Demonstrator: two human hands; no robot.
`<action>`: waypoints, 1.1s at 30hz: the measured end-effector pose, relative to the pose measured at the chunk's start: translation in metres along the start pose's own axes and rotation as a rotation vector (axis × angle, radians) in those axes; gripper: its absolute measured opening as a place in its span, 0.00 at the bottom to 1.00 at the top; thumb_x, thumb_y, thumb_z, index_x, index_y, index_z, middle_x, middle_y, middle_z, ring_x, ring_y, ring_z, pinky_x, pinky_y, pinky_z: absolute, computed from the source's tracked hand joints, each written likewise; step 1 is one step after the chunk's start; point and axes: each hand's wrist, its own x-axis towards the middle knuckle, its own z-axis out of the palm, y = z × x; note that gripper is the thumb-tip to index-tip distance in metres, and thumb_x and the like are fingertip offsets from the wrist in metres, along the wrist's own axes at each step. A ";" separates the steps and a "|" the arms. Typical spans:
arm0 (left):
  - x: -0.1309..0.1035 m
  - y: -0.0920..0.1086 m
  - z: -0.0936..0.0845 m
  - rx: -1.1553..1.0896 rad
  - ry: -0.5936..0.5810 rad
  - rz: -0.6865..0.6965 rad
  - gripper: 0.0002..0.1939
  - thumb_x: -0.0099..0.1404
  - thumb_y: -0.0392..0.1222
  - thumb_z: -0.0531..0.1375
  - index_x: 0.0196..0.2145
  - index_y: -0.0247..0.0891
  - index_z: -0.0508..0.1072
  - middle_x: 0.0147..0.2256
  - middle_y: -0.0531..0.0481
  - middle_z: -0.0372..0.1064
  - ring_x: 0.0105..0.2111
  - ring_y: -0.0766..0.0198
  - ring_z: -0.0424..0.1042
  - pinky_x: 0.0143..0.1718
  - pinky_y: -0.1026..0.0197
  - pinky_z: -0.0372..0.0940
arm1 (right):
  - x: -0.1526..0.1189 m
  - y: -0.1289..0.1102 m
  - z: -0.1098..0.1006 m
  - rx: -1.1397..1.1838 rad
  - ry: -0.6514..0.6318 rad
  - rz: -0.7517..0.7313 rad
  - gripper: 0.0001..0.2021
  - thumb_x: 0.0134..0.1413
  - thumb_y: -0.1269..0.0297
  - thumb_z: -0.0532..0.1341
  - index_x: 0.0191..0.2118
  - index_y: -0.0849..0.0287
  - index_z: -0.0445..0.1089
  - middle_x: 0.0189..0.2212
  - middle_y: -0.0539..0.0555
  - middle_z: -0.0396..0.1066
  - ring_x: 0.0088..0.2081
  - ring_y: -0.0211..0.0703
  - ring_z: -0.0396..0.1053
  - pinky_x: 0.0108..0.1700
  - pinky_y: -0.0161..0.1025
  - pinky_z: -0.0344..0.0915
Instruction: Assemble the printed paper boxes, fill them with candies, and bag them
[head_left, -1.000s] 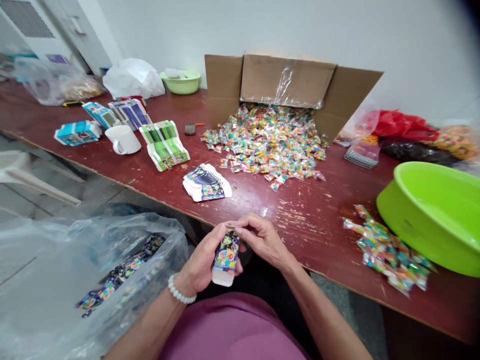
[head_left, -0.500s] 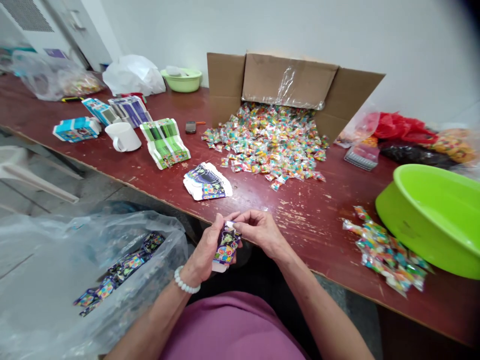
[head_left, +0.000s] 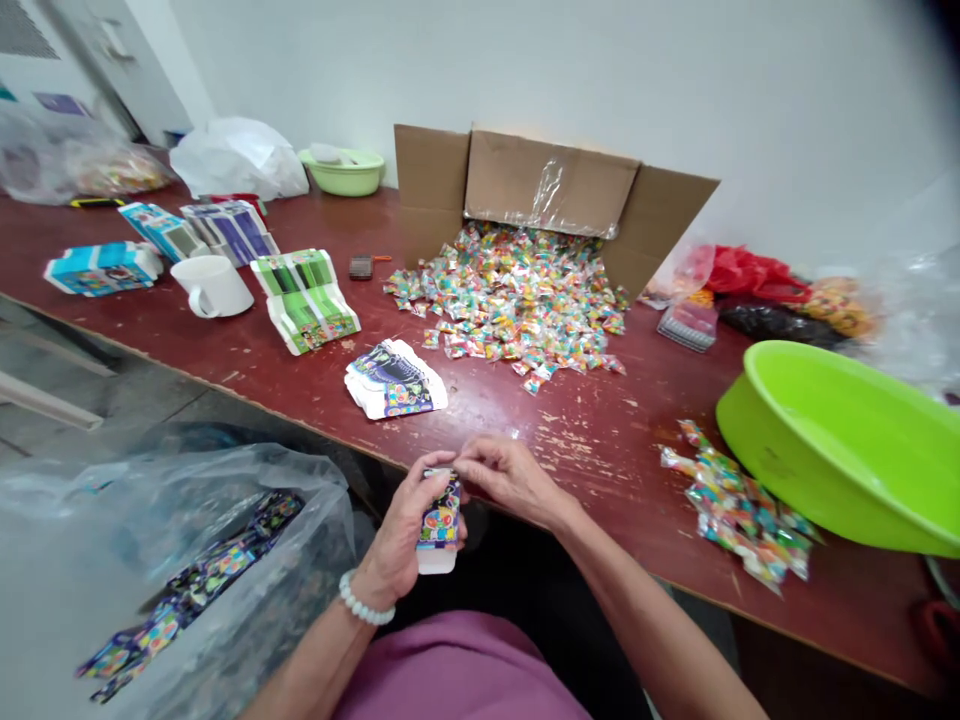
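Note:
My left hand [head_left: 409,520] is wrapped round a small dark printed box [head_left: 440,520], its white flap sticking out at the lower end. At the box's upper end, the fingertips of my right hand [head_left: 506,478] are pinched together on the edge; exactly what they grip there is hidden. On the table just beyond lies a fanned stack of flattened dark-purple cartons [head_left: 396,380]. Wrapped candies [head_left: 517,300] spill from a cardboard box [head_left: 551,185] lying on its side. To my left, a clear plastic bag [head_left: 300,470] holds several printed boxes [head_left: 202,570] like the one in my hand.
A large green basin [head_left: 810,440] stands at the right, with a smaller candy pile [head_left: 742,505] beside it. Toward the left are a white mug [head_left: 214,287], green cartons [head_left: 306,300] and blue cartons [head_left: 105,268]. The red table's front edge [head_left: 247,395] runs before me.
The small box stands more upright in my left hand, and its white top flap no longer shows. My right fingers have shifted at its upper end. The whole view has turned slightly right.

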 end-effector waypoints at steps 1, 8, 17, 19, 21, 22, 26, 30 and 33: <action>0.001 -0.003 -0.001 0.000 0.015 0.002 0.22 0.61 0.50 0.63 0.50 0.44 0.66 0.31 0.51 0.72 0.22 0.63 0.72 0.22 0.63 0.66 | 0.010 0.013 -0.011 -0.117 0.086 0.046 0.10 0.61 0.60 0.59 0.35 0.57 0.76 0.33 0.52 0.75 0.36 0.41 0.72 0.40 0.36 0.68; -0.005 -0.040 -0.036 0.142 -0.031 -0.149 0.23 0.57 0.49 0.68 0.47 0.39 0.70 0.43 0.44 0.73 0.37 0.62 0.71 0.36 0.62 0.67 | 0.061 0.090 -0.086 -0.521 0.415 0.243 0.16 0.57 0.66 0.59 0.50 0.57 0.74 0.51 0.61 0.71 0.49 0.54 0.67 0.54 0.51 0.61; -0.004 -0.006 -0.097 0.852 -0.257 -0.193 0.17 0.48 0.38 0.67 0.38 0.38 0.74 0.31 0.54 0.65 0.30 0.64 0.64 0.28 0.66 0.58 | 0.025 0.094 -0.064 -0.484 0.302 0.115 0.07 0.57 0.65 0.62 0.39 0.56 0.77 0.45 0.60 0.72 0.49 0.51 0.66 0.53 0.45 0.61; -0.003 0.001 -0.101 1.004 -0.370 -0.273 0.13 0.47 0.37 0.66 0.34 0.37 0.75 0.29 0.54 0.65 0.29 0.64 0.63 0.27 0.66 0.56 | 0.017 0.091 -0.062 -0.423 0.364 0.100 0.08 0.59 0.66 0.59 0.38 0.56 0.77 0.45 0.60 0.71 0.46 0.50 0.67 0.51 0.45 0.63; -0.005 0.007 -0.098 0.982 -0.424 -0.307 0.10 0.48 0.37 0.64 0.31 0.37 0.72 0.27 0.54 0.65 0.28 0.65 0.63 0.27 0.66 0.55 | 0.011 0.088 -0.063 -0.346 0.462 0.107 0.10 0.60 0.63 0.58 0.40 0.58 0.76 0.43 0.60 0.71 0.43 0.49 0.68 0.48 0.45 0.65; -0.007 0.009 -0.093 0.906 -0.423 -0.295 0.10 0.49 0.37 0.63 0.31 0.37 0.70 0.27 0.54 0.65 0.28 0.65 0.63 0.27 0.66 0.55 | 0.008 0.085 -0.064 -0.304 0.513 0.119 0.12 0.61 0.60 0.57 0.43 0.59 0.75 0.41 0.60 0.71 0.41 0.48 0.69 0.45 0.45 0.66; -0.015 0.018 -0.060 0.487 -0.350 -0.195 0.12 0.55 0.39 0.60 0.36 0.40 0.61 0.34 0.51 0.70 0.31 0.62 0.71 0.30 0.64 0.59 | -0.006 0.055 -0.060 -0.007 0.588 0.221 0.24 0.58 0.45 0.59 0.48 0.62 0.70 0.29 0.54 0.72 0.26 0.41 0.68 0.29 0.38 0.66; -0.014 0.017 -0.024 0.384 -0.312 -0.053 0.13 0.60 0.39 0.59 0.41 0.41 0.59 0.38 0.50 0.70 0.29 0.63 0.72 0.30 0.62 0.63 | -0.018 0.006 -0.038 0.491 0.404 0.319 0.24 0.45 0.46 0.69 0.40 0.61 0.71 0.25 0.51 0.73 0.21 0.36 0.65 0.25 0.34 0.62; -0.012 0.013 -0.010 0.366 -0.335 0.013 0.12 0.62 0.38 0.58 0.42 0.41 0.60 0.36 0.52 0.67 0.29 0.67 0.69 0.31 0.63 0.65 | -0.026 -0.019 -0.023 0.511 0.282 0.273 0.18 0.46 0.50 0.70 0.35 0.60 0.72 0.24 0.49 0.71 0.23 0.35 0.63 0.26 0.33 0.61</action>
